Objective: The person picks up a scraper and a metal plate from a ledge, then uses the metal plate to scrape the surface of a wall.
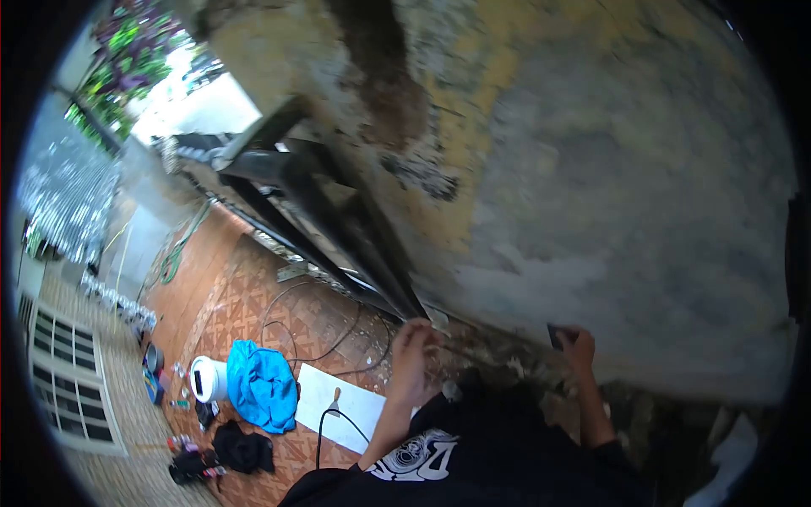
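Note:
My left hand [413, 351] is raised near the lower end of the dark metal pipes [338, 220], its fingers bent together; whatever it may hold is too small to make out. My right hand [578, 346] grips a small dark flat object [557, 335] close to the lower part of the patched wall [608, 211]. Grey plaster covers much of this wall, with yellowish, worn paint on its left part. Rubble [498, 351] lies along the wall's foot, between and beyond my hands.
On the tiled floor [232, 317] are a white board [317, 397] with a scraper [335, 401], a blue cloth [262, 384] and a white bucket [208, 378]. A dark cable [334, 345] loops across the tiles. Black cloth [242, 448] lies at lower left, near a barred window [74, 372].

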`<state>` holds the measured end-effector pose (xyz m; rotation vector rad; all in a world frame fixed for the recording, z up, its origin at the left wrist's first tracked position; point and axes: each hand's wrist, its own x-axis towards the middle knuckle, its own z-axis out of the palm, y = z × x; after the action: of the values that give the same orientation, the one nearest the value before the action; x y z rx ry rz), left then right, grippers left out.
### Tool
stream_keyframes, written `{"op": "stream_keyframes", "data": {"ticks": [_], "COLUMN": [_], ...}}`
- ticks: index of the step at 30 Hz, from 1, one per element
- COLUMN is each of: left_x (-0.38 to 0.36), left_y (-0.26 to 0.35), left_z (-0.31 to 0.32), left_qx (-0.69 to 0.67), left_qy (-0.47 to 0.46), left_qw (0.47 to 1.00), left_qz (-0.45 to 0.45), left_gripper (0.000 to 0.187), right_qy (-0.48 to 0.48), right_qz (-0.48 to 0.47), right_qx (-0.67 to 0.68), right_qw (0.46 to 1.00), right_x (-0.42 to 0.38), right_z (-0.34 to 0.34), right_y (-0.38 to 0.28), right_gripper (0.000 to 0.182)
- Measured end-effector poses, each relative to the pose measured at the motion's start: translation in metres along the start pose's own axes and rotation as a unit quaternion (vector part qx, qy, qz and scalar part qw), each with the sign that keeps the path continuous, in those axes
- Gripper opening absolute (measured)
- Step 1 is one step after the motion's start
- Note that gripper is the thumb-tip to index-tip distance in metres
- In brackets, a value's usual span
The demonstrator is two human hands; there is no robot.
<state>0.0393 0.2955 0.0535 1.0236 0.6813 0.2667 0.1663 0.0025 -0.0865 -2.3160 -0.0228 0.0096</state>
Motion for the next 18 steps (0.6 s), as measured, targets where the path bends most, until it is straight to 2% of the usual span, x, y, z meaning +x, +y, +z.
{"op": "stream_keyframes", "data": {"ticks": [1,2,3,5,7,9,10,12,16,18], "left_x": [0.002,0.002,0.004,0.007,0.011,0.010,0.009,0.010,0.011,0.013], "left_y": [-0.001,-0.001,-0.001,-0.002,-0.006,-0.003,-0.003,-0.004,-0.006,-0.009], "left_z": [-0.002,-0.002,-0.002,-0.005,-0.005,0.002,0.004,0.006,0.007,0.004], "left_qx": [-0.001,0.011,-0.002,-0.007,0.006,0.010,0.010,0.012,0.030,0.032], "left_qy": [0.009,-0.008,-0.007,-0.019,-0.029,-0.047,-0.055,-0.059,-0.049,-0.053], "left_qw": [1.000,1.000,1.000,1.000,1.000,0.999,0.998,0.998,0.998,0.997], "left_qz": [0.007,-0.019,-0.011,-0.019,-0.005,-0.016,-0.015,-0.021,-0.033,-0.041], "left_gripper": [0.008,0.008,0.007,0.006,0.005,0.005,0.005,0.005,0.006,0.006], "right_qy": [0.006,0.012,0.025,0.068,0.108,0.194,0.198,0.206,0.203,0.208], "right_qz": [0.052,0.105,0.150,0.213,0.150,-0.014,-0.005,-0.147,-0.150,-0.148], "right_qx": [0.015,0.135,0.255,0.348,0.290,0.200,0.197,0.147,0.115,0.156], "right_qw": [0.999,0.985,0.955,0.911,0.939,0.960,0.960,0.956,0.961,0.954], "right_x": [0.008,0.007,0.009,0.002,0.005,0.011,0.015,0.023,0.023,0.021], "right_z": [-0.002,-0.013,-0.024,-0.054,-0.078,-0.092,-0.095,-0.097,-0.093,-0.086], "right_y": [0.027,0.025,0.017,-0.023,-0.050,-0.070,-0.081,-0.098,-0.094,-0.089], "right_gripper": [0.036,0.034,0.033,0.026,0.023,0.017,0.017,0.013,0.012,0.013]}}
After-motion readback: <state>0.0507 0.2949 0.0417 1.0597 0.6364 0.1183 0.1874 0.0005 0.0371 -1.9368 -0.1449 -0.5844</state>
